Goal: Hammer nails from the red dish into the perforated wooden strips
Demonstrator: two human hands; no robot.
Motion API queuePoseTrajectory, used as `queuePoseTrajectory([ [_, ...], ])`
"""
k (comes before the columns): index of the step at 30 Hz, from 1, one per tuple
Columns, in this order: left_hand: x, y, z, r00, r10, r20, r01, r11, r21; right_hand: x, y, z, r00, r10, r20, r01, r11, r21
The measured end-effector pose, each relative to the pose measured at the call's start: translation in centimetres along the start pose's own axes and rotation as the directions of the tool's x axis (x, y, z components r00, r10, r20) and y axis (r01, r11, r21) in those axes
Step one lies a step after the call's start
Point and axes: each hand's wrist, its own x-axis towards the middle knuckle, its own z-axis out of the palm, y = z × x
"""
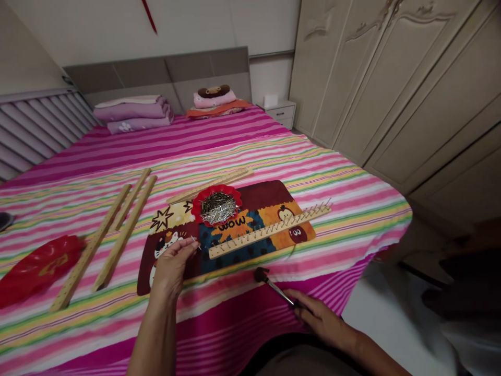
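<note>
Between the thumb and fingers of my left hand [175, 262] is a thin silvery nail [197, 243], just off the left end of a wooden strip [270, 230]. Many nails stand up along that strip, some leaning, and a few bare holes show at its near left end. My right hand [313, 310] is wrapped round the handle of a hammer [277, 289], its dark head over the bed's near edge. Behind the strip, a red scalloped dish [195, 206] holds a heap of brass-coloured and silver nails. Dish and strip rest on a patterned mat [245, 261].
Several wooden strips [125, 235] lie at the left, and another strip [211, 185] lies behind the dish. A red plastic tray [39, 266] is at far left. Folded bedding [135, 112] sits near the headboard [148, 73]. A wardrobe [376, 89] stands right of the striped bed.
</note>
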Motion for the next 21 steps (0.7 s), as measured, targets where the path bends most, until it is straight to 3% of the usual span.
queuePoseTrajectory([
  [8, -0.8, -3.8, 0.0, 0.998, 0.068, -0.015, -0.066, 0.993, 0.099, 0.0, -0.5, -0.2, 0.999, -0.039, 0.019, 0.039, 0.999, -0.002],
  [21, -1.5, -5.7, 1.7, 0.98, 0.184, -0.069, -0.16, 0.951, 0.266, 0.0, -0.7, -0.1, 1.0, 0.003, 0.019, -0.003, 1.0, -0.013],
])
